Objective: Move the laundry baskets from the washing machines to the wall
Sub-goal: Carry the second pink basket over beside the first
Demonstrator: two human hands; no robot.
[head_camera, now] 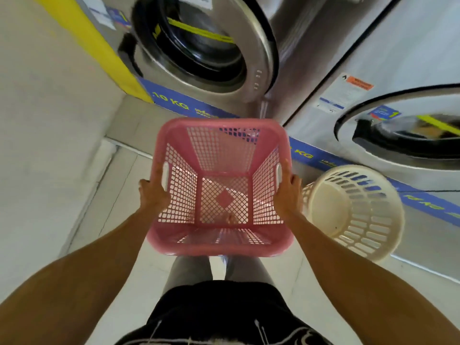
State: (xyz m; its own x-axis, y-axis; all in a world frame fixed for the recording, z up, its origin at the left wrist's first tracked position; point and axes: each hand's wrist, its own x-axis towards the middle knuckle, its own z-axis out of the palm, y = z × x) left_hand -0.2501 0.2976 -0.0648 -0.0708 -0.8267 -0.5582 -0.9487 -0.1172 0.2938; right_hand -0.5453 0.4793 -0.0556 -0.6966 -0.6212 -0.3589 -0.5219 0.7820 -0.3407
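A pink square laundry basket with lattice walls is held up in front of me, empty, above the floor. My left hand grips its left side by the handle slot. My right hand grips its right side by the other handle slot. A round cream-white basket stands on the floor to the right, tilted toward the right washing machine, close to its blue base strip.
A steel front-loading washing machine with its round door stands straight ahead. A plain pale wall runs along the left, edged by a yellow strip. Light floor tiles lie between wall and machines. My legs show below the basket.
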